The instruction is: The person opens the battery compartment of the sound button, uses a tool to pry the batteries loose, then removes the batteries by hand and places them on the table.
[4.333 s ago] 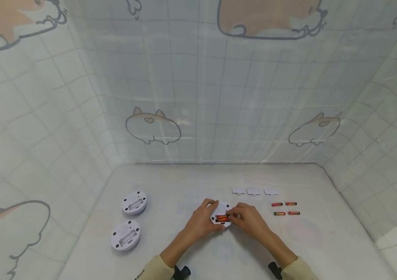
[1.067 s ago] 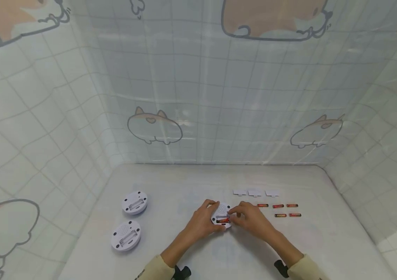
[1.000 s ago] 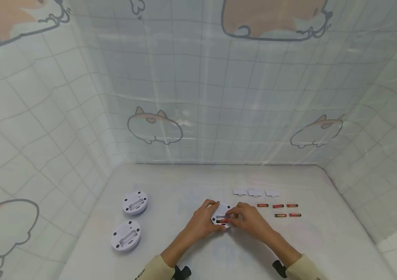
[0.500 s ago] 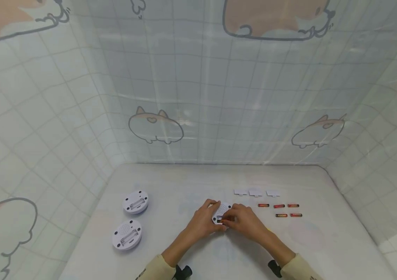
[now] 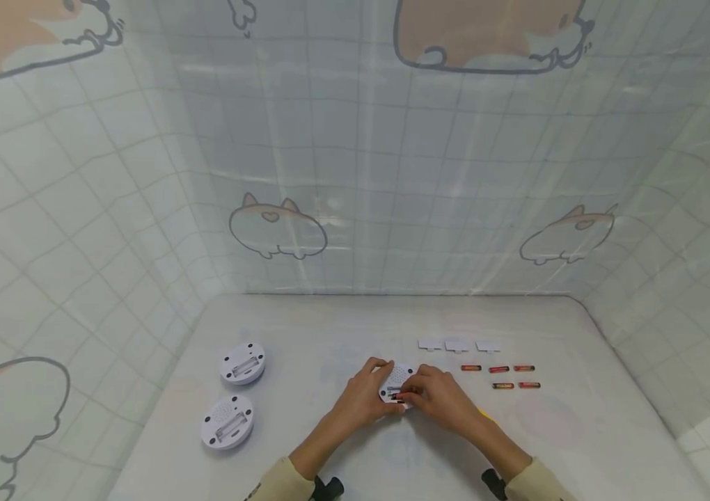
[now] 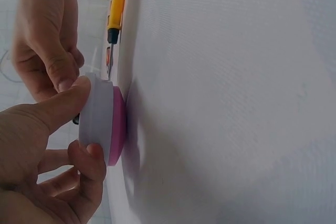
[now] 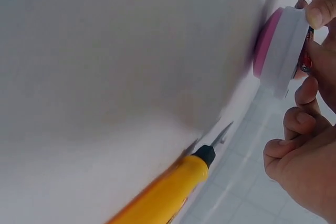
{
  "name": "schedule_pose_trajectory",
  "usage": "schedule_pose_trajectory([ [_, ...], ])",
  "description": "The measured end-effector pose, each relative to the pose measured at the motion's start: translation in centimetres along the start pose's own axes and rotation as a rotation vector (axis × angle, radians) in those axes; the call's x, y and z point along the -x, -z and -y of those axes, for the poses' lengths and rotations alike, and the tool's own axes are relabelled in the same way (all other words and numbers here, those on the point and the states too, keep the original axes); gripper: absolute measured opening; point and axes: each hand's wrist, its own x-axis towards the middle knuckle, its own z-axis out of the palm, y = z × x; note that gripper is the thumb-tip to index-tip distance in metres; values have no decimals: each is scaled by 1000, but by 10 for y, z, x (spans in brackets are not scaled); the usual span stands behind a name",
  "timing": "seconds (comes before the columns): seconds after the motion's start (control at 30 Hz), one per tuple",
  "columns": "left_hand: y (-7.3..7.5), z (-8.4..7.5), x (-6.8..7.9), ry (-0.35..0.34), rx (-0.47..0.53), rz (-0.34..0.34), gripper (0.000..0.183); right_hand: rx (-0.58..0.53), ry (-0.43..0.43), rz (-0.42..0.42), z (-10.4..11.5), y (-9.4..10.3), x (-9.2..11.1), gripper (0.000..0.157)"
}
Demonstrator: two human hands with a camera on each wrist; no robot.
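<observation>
My left hand (image 5: 363,395) holds a round white device (image 5: 399,374) by its edge, compartment side up; its pink underside faces the table in both wrist views. My right hand (image 5: 444,402) is over the open battery compartment, and its fingers and thumb pinch a red and black AAA-size battery (image 7: 306,59). That battery sits at the compartment, tilted, partly hidden by the fingers. A yellow-handled screwdriver (image 7: 170,190) lies on the table beneath the right forearm, mostly hidden in the head view.
Two similar white devices (image 5: 227,422) with open compartments lie at the left. Several red batteries (image 5: 499,369) lie in two rows at the right. Three white covers (image 5: 456,346) are lined up behind them. Patterned curtains (image 5: 355,174) surround the white table (image 5: 305,327).
Earlier, two batteries showed in the device; one now lies with the others at the right. Since a second ago, the right fingers have moved left over the remaining battery. The left hand kept its hold.
</observation>
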Motion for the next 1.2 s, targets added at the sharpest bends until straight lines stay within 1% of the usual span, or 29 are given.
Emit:
schedule_pose_trajectory([
  [0.17, 1, 0, 0, 0, 1, -7, 85, -27, -35, -34, -4, 11, 6, 5],
  [0.33, 1, -1, -1, 27, -2, 2, 85, -53, -84, -62, -18, 25, 15, 8],
  [0.43, 1, -1, -1, 46, 0, 5, 86, -31, -144, -65, -28, 34, 20, 10],
  [0.57, 1, -2, -1, 55, 9, 7, 86, 31, -219, -55, -42, 47, 29, 9],
  [0.73, 1, -3, -1, 57, 11, 14, 86, 104, -248, -66, -62, 59, 40, 15],
  [0.83, 1, -4, -2, 60, 11, 15, 86, 146, -271, -66, -73, 62, 44, 15],
  [0.97, 1, -5, -2, 66, 14, 18, 86, 190, -305, -54, -87, 61, 48, 7],
  [1.1, 0, -5, -2, 66, 14, 22, 86, 176, -333, -35, -94, 58, 49, 6],
  [1.2, 0, -5, -2, 63, 11, 20, 86, 167, -351, -18, -96, 55, 47, 6],
])
